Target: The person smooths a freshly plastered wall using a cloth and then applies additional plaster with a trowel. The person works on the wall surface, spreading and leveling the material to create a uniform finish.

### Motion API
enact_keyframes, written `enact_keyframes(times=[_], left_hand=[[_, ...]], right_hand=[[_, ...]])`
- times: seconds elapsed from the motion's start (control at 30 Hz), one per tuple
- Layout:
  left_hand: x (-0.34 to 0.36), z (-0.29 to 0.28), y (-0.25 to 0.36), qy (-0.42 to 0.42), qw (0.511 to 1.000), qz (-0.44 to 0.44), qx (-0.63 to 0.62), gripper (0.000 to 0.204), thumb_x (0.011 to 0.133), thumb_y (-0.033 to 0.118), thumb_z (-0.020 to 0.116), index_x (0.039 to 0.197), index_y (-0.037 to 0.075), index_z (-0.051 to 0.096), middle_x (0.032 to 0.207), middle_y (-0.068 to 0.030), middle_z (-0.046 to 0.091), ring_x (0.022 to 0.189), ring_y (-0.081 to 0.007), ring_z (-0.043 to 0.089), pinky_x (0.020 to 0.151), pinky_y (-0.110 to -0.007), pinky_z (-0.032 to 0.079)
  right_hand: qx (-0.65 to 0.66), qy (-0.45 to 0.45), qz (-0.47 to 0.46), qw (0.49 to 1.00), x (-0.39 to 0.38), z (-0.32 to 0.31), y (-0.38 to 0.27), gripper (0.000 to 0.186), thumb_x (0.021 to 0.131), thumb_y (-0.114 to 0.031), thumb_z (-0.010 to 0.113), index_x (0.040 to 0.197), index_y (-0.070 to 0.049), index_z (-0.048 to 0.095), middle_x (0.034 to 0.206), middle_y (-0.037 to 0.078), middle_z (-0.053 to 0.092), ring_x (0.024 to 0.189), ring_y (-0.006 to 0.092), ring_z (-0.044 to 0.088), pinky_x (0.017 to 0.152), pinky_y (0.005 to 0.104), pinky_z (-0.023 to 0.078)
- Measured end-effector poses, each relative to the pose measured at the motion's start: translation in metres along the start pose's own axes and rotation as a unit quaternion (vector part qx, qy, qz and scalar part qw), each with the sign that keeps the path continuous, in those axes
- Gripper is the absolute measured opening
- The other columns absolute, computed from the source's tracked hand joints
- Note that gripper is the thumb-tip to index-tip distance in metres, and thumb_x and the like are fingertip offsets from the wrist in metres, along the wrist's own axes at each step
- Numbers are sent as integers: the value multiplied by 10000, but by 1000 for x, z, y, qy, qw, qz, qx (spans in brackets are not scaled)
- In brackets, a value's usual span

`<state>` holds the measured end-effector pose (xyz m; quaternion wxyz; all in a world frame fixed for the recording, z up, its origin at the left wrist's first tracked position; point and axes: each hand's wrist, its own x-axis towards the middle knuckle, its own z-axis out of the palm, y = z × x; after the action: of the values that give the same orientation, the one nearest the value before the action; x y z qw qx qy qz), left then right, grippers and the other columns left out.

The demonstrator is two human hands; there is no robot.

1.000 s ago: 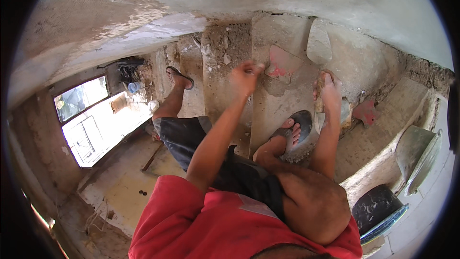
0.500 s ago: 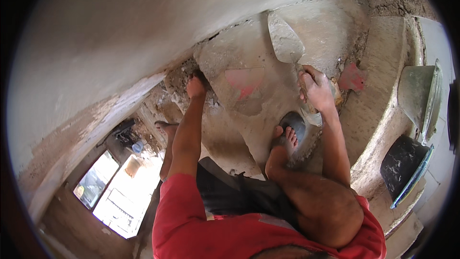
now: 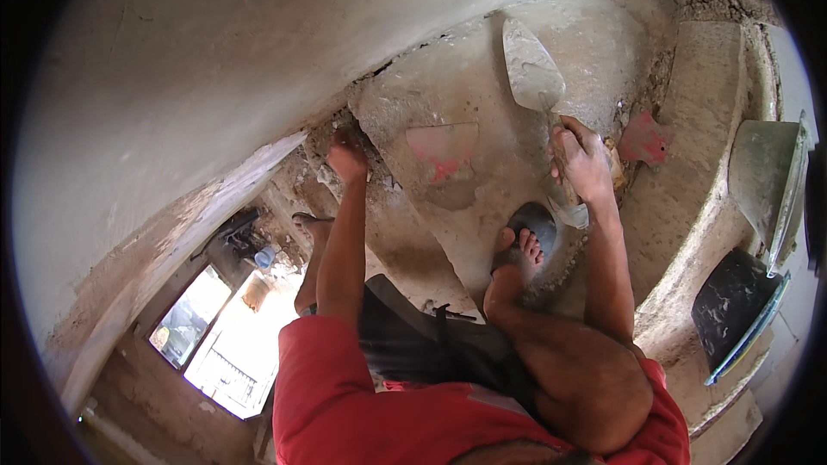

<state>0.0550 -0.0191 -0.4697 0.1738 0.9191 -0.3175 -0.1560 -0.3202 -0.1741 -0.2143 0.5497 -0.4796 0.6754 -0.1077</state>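
Note:
My right hand (image 3: pixel 583 165) is closed round the handle of a trowel (image 3: pixel 532 69), whose pale, mortar-smeared blade points away from me over the grey concrete floor (image 3: pixel 491 112). Just below that hand a second light metal blade (image 3: pixel 571 214) shows; whether it is held too, I cannot tell. My left hand (image 3: pixel 347 158) reaches down into a rough, rubble-filled gap (image 3: pixel 345 127) at the foot of the wall. Its fingers look curled, with their tips in shadow, and anything in them is hidden. A trapezoid patch with worn red colour (image 3: pixel 443 151) lies between the two hands.
A plastered wall (image 3: pixel 215 60) closes off the far left. At right stand a grey-green basin (image 3: pixel 762 168) and a black bucket (image 3: pixel 732 306), beyond a raised ledge (image 3: pixel 693 138). A red scrap (image 3: pixel 644 138) lies near the trowel. My sandalled foot (image 3: pixel 521 250) is close below.
The whole view has shifted slightly. My left hand has moved a little left within the gap, and the trowel has gone slightly right with my right hand, still gripped.

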Motion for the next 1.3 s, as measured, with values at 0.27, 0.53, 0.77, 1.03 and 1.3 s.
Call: enact_keyframes(times=[0.27, 0.53, 0.77, 1.03, 1.3], left_hand=[[-39, -105, 173, 107, 954, 221, -173, 361, 956, 111, 718, 1310, 41, 692, 1077, -179, 750, 826, -307, 742, 745, -418, 588], [-122, -108, 159, 12, 990, 59, -131, 421, 959, 121, 696, 1353, -12, 628, 1136, -219, 698, 968, -354, 712, 841, -465, 564], [-176, -96, 145, -33, 990, 10, -139, 488, 957, 203, 725, 1377, -13, 601, 1225, -231, 661, 1048, -388, 684, 908, -493, 551], [-173, -83, 163, -11, 998, 34, -43, 790, 848, 347, 861, 1448, -8, 488, 1333, -217, 538, 1275, -433, 525, 1046, -523, 476], [-193, -82, 165, -18, 1000, 11, -10, 788, 792, 340, 901, 1391, 10, 512, 1292, -207, 546, 1242, -419, 541, 1019, -527, 470]], right_hand=[[11, -11, -23, 1000, 3, 9, -10, 421, 1018, -227, 496, 1282, 70, 639, 807, 92, 646, 546, 143, 598, 483, 323, 482], [-205, -28, -110, 972, -3, 14, 3, 460, 995, -313, 568, 1276, 33, 681, 1009, 241, 747, 909, 408, 723, 843, 483, 557], [-284, -27, -180, 941, 25, 29, -2, 464, 976, -324, 592, 1250, 34, 704, 1025, 278, 729, 939, 413, 689, 875, 489, 538], [-195, -61, -38, 978, 23, 43, 0, 462, 995, -339, 549, 1198, 43, 710, 913, 300, 732, 845, 436, 740, 867, 506, 564], [-119, -81, -12, 989, 13, 48, -9, 490, 1002, -351, 522, 1160, 73, 708, 881, 296, 729, 871, 442, 735, 863, 528, 559]])
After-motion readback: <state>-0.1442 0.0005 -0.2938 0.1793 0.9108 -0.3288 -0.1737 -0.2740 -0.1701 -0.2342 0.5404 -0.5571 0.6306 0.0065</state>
